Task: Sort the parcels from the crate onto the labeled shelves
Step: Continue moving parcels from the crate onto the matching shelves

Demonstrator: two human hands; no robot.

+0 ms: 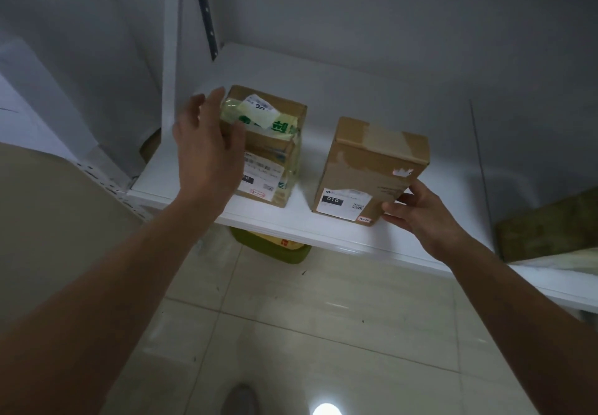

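Two cardboard parcels stand on a white shelf [323,91]. The left parcel [275,143] is wrapped in yellowish tape with green print and carries a shipping label on its front. My left hand [207,146] lies against its left side, fingers spread and relaxed near its top corner. The right parcel [369,168] is plain brown with a white label reading 010. My right hand [417,211] touches its lower right edge with straight fingers, thumb at the front corner.
A white upright post [171,58] bounds the shelf on the left. Below the shelf edge a green and yellow object [275,248] sits on the tiled floor [307,333]. A lower shelf [556,272] with a dark greenish object [550,227] lies at the right.
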